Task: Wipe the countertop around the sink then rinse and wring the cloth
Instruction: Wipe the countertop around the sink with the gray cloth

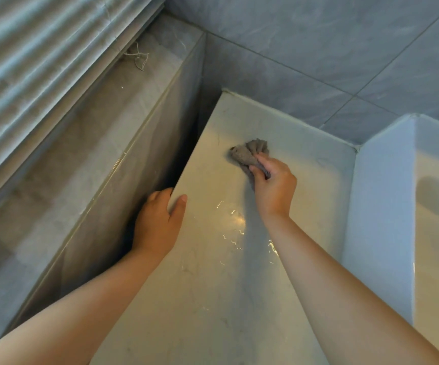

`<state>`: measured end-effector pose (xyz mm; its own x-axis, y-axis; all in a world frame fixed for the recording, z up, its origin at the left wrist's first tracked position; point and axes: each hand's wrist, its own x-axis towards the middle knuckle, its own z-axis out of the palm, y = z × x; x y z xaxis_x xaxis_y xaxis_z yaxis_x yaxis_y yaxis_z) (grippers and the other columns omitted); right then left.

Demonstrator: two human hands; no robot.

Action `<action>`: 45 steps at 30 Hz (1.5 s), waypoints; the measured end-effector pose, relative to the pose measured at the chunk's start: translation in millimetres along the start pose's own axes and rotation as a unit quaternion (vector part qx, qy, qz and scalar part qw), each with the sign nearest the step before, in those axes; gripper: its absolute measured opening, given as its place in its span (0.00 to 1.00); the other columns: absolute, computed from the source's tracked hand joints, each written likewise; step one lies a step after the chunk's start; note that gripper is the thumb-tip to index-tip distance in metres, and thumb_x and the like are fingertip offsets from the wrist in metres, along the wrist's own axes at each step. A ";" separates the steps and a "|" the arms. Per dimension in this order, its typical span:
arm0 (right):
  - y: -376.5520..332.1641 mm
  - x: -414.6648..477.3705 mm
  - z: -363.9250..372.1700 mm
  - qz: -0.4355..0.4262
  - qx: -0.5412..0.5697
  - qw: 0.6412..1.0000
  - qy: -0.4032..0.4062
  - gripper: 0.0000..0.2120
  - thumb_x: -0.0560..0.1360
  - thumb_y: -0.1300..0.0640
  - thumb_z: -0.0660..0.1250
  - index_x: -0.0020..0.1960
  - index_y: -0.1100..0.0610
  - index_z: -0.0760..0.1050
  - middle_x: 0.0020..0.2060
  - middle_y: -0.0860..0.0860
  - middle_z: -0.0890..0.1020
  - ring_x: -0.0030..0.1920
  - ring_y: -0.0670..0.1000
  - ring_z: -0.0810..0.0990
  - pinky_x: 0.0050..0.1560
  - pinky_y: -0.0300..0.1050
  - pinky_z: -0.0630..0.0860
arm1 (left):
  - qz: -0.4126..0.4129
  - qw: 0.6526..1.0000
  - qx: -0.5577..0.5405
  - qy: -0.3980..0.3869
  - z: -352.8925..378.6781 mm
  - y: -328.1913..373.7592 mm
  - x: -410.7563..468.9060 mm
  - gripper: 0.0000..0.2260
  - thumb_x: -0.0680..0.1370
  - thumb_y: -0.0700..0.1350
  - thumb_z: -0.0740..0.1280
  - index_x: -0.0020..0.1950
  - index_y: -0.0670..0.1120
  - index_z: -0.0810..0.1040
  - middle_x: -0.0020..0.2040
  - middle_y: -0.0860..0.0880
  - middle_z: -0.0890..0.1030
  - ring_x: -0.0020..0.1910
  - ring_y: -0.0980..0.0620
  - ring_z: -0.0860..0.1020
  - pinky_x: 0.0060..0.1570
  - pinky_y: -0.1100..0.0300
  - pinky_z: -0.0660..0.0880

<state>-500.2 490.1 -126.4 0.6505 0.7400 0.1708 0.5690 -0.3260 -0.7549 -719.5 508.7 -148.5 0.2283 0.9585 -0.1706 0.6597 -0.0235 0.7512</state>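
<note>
A bunched grey cloth (248, 152) lies on the pale marble countertop (213, 285), toward its far end. My right hand (273, 188) grips the near part of the cloth and holds it down on the surface. My left hand (157, 222) grips the countertop's left edge, with the thumb on top and the fingers curled down over the side. The white sink (436, 233) rises at the right, its raised wall bordering the countertop. Wet glints show on the counter between my two arms.
A dark narrow gap (184, 164) runs along the counter's left edge, beside a tiled ledge (81, 167). Window blinds (42, 48) with a loose cord (138, 57) hang at the upper left. Grey wall tiles (318, 43) close off the back.
</note>
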 end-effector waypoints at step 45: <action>-79.1 15.9 22.2 -0.048 0.063 0.983 -0.168 0.11 0.72 0.61 0.71 0.55 0.56 0.82 0.44 0.44 0.83 0.45 0.41 0.80 0.47 0.27 0.71 | -0.028 0.999 -0.046 -0.004 -26.5 -30.5 -53.3 0.14 0.77 0.55 0.64 0.60 0.53 0.78 0.54 0.54 0.78 0.50 0.57 0.76 0.49 0.61 0.71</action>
<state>-546.0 540.7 -78.1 0.3817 0.9233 0.0420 0.5393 -0.1856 -0.8214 -770.8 465.9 -145.5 0.1992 0.9551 -0.2195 0.6027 0.0572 0.7959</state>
